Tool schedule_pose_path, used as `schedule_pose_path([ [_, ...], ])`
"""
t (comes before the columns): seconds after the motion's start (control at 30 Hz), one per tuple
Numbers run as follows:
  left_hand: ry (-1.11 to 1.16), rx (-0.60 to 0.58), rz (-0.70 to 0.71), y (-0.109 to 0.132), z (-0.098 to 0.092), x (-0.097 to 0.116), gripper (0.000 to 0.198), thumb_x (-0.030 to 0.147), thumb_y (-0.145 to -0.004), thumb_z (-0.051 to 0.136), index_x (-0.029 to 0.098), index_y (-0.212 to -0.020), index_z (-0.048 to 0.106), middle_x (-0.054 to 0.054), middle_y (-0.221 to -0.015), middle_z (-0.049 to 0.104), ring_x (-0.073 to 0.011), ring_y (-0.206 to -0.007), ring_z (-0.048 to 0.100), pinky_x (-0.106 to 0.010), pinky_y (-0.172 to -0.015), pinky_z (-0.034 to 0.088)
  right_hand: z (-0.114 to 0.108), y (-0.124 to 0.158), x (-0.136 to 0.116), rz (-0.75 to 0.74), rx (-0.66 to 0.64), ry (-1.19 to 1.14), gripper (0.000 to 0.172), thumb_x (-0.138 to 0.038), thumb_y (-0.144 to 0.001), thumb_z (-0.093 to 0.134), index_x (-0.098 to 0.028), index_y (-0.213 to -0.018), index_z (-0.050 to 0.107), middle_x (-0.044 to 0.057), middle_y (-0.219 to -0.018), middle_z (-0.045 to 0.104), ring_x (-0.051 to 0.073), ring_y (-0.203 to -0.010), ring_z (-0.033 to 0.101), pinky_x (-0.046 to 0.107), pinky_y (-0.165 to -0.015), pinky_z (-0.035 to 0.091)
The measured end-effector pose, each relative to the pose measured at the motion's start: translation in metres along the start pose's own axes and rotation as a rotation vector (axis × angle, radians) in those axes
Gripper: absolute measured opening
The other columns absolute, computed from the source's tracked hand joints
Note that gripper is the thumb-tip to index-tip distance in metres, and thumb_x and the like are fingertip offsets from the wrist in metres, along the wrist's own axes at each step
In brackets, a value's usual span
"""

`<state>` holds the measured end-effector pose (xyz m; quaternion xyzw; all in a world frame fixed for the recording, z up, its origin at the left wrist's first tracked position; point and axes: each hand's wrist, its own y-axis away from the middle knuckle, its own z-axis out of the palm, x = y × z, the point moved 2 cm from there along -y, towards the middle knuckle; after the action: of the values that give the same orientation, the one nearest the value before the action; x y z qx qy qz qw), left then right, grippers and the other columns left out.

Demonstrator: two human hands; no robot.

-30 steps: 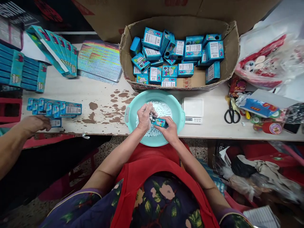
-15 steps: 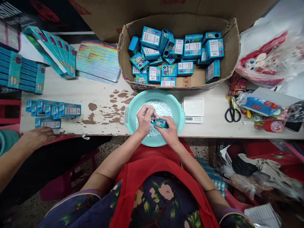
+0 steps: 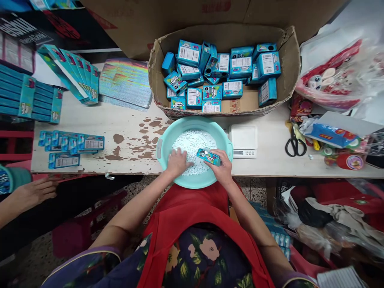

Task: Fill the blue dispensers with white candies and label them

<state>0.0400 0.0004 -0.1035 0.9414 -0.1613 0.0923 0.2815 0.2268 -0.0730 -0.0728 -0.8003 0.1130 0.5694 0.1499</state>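
A teal plastic basin (image 3: 166, 138) sits at the table's near edge, filled with small white tablets (image 3: 195, 140). My left hand (image 3: 178, 162) lies down in the tablets at the basin's near left side, fingers curled into them. My right hand (image 3: 220, 164) holds a small teal box (image 3: 208, 156) over the basin, its open end turned up and to the left. Behind the basin a cardboard box (image 3: 292, 76) holds several teal packets (image 3: 232, 66).
A small white scale (image 3: 243, 140) stands right of the basin. Scissors (image 3: 295, 144), tape rolls and bags crowd the right. Teal boxes (image 3: 72, 144) lie in rows and stacks at the left, by a holographic sheet (image 3: 126, 80). Another person's hand (image 3: 36, 192) hovers at the left edge.
My left hand has left the small box and dropped into the tablets. My right hand has shifted the box slightly right. The other person's hand has drawn back from the table.
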Motion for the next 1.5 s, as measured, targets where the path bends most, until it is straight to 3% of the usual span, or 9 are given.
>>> schedule_pose_path([
  [0.1, -0.148, -0.169, 0.108, 0.019, 0.031, 0.020, 0.057, 0.057, -0.080, 0.053, 0.020, -0.123, 0.051, -0.019, -0.132, 0.045, -0.0417, -0.120, 0.042, -0.056, -0.091, 0.039, 0.002, 0.002, 0.003, -0.046, 0.063, -0.008, 0.037, -0.032, -0.073, 0.075, -0.026, -0.108, 0.062, 0.005, -0.106, 0.063, 0.022, -0.104, 0.059, 0.044, -0.099, 0.045],
  [0.27, 0.094, -0.296, 0.175, 0.020, 0.049, 0.033, 0.038, 0.039, -0.083, 0.050, 0.019, -0.115, 0.056, -0.012, -0.107, 0.060, -0.0270, -0.093, 0.061, -0.037, -0.077, 0.048, 0.006, 0.001, -0.005, -0.052, 0.027, 0.015, 0.035, -0.031, -0.074, 0.074, -0.026, -0.107, 0.062, 0.005, -0.103, 0.063, 0.021, -0.101, 0.060, 0.040, -0.094, 0.048],
  [0.37, 0.516, -0.262, 0.056, 0.009, 0.036, 0.018, 0.020, 0.035, -0.078, 0.055, 0.018, -0.089, 0.061, -0.004, -0.078, 0.063, -0.0198, -0.072, 0.061, -0.028, -0.063, 0.047, 0.004, -0.001, -0.006, 0.021, -0.004, 0.062, 0.035, -0.034, -0.074, 0.073, -0.024, -0.106, 0.063, 0.006, -0.103, 0.062, 0.021, -0.099, 0.060, 0.037, -0.089, 0.050],
  [0.5, 1.329, -0.177, -0.092, 0.007, -0.001, 0.009, 0.024, 0.039, -0.074, 0.061, 0.018, -0.073, 0.051, 0.003, -0.055, 0.052, -0.0082, -0.037, 0.041, -0.020, -0.037, 0.029, 0.006, -0.003, -0.003, 0.060, -0.049, 0.086, 0.035, -0.036, -0.073, 0.074, -0.023, -0.104, 0.064, 0.006, -0.101, 0.062, 0.021, -0.097, 0.061, 0.037, -0.087, 0.050],
  [0.67, 1.869, 0.169, 0.077, 0.011, -0.048, 0.033, 0.023, 0.032, -0.074, 0.059, 0.017, -0.063, 0.045, 0.001, -0.055, 0.052, -0.0105, -0.046, 0.052, -0.021, -0.042, 0.038, 0.020, 0.002, -0.010, 0.043, -0.138, 0.074, 0.034, -0.037, -0.073, 0.074, -0.024, -0.103, 0.064, 0.005, -0.099, 0.063, 0.021, -0.095, 0.061, 0.037, -0.086, 0.050],
  [0.8, 1.915, 0.388, 0.063, 0.010, -0.058, 0.047, 0.022, 0.030, -0.075, 0.062, 0.016, -0.064, 0.048, 0.001, -0.063, 0.056, -0.0093, -0.052, 0.055, -0.021, -0.049, 0.044, 0.025, 0.005, -0.021, 0.028, -0.151, 0.041, 0.034, -0.036, -0.073, 0.075, -0.024, -0.103, 0.064, 0.004, -0.099, 0.064, 0.021, -0.095, 0.061, 0.036, -0.087, 0.050],
  [1.0, 1.810, 0.471, 0.010, 0.009, -0.062, 0.057, 0.034, 0.042, -0.077, 0.066, 0.018, -0.066, 0.044, 0.006, -0.052, 0.050, -0.0059, -0.042, 0.048, -0.018, -0.041, 0.036, 0.023, 0.004, -0.023, 0.050, -0.133, 0.017, 0.035, -0.036, -0.071, 0.076, -0.024, -0.101, 0.064, 0.004, -0.098, 0.064, 0.020, -0.094, 0.061, 0.036, -0.086, 0.050],
  [1.27, 1.786, 0.498, 0.031, 0.007, -0.066, 0.065, 0.041, 0.050, -0.076, 0.067, 0.019, -0.065, 0.043, 0.007, -0.047, 0.043, -0.0063, -0.041, 0.045, -0.018, -0.040, 0.036, 0.023, 0.003, -0.020, 0.109, -0.098, -0.076, 0.035, -0.034, -0.069, 0.078, -0.024, -0.100, 0.065, 0.004, -0.099, 0.063, 0.020, -0.096, 0.060, 0.035, -0.088, 0.048],
  [1.5, 1.824, 0.440, 0.051, 0.004, -0.075, 0.059, 0.039, 0.047, -0.076, 0.068, 0.019, -0.067, 0.042, 0.009, -0.046, 0.036, -0.0039, -0.036, 0.034, -0.017, -0.033, 0.022, 0.027, 0.002, -0.017, 0.214, -0.090, -0.145, 0.037, -0.036, -0.065, 0.080, -0.024, -0.097, 0.066, 0.003, -0.097, 0.063, 0.020, -0.095, 0.061, 0.035, -0.087, 0.048],
])
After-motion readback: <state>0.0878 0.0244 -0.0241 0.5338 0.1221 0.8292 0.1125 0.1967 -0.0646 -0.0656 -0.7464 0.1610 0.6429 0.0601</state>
